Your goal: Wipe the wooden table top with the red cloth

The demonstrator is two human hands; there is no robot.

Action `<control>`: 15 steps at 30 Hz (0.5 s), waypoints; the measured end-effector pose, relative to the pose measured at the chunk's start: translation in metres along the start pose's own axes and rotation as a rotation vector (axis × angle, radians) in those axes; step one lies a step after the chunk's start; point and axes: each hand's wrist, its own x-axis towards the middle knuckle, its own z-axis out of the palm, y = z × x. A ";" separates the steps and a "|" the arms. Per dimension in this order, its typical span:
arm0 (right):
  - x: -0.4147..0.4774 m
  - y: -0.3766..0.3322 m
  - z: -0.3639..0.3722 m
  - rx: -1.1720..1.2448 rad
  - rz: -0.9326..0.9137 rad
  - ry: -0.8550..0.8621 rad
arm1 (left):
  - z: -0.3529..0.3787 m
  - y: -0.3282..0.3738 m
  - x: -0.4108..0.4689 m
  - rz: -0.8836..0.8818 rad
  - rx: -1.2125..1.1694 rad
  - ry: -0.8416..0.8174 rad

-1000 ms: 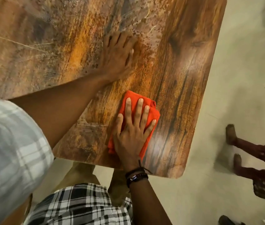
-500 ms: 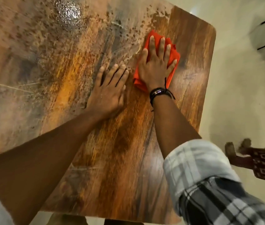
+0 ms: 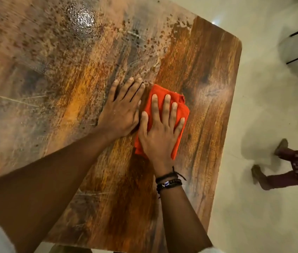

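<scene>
Red cloth (image 3: 158, 91), folded into a pad, is pressed flat beneath the straight, spread fingers of the right hand (image 3: 160, 136), toward the right edge of the wooden table top (image 3: 208, 70); nothing is clasped. The left hand (image 3: 120, 114) is laid flat and empty just beside it. Even pressure is best applied, with strokes overlapped toward the speckled residue (image 3: 108, 57).

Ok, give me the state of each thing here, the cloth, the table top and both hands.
Red cloth, folded, flat on the table under the right hand.
Table top, clean-looking along the right, smeared and speckled to the left, with a shiny wet patch.
Right hand, open, fingers spread, pressing on the cloth.
Left hand, open, flat on the bare wood just left of the cloth.
</scene>
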 end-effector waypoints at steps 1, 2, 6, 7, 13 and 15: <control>-0.001 0.002 -0.001 -0.007 -0.002 -0.007 | 0.001 0.001 -0.001 0.005 0.000 0.000; 0.003 0.003 -0.002 -0.014 -0.002 -0.012 | 0.001 0.002 -0.002 0.007 0.003 0.000; 0.053 0.000 -0.007 -0.003 -0.014 0.005 | 0.002 0.003 -0.006 -0.004 -0.012 -0.005; 0.075 0.000 -0.009 0.012 -0.009 0.008 | 0.001 0.004 -0.005 -0.007 -0.015 -0.011; 0.221 -0.008 -0.030 0.069 0.042 -0.011 | 0.003 0.003 -0.002 -0.015 -0.015 -0.022; 0.263 -0.010 -0.037 0.081 0.055 -0.025 | 0.003 0.002 -0.001 -0.010 -0.017 -0.035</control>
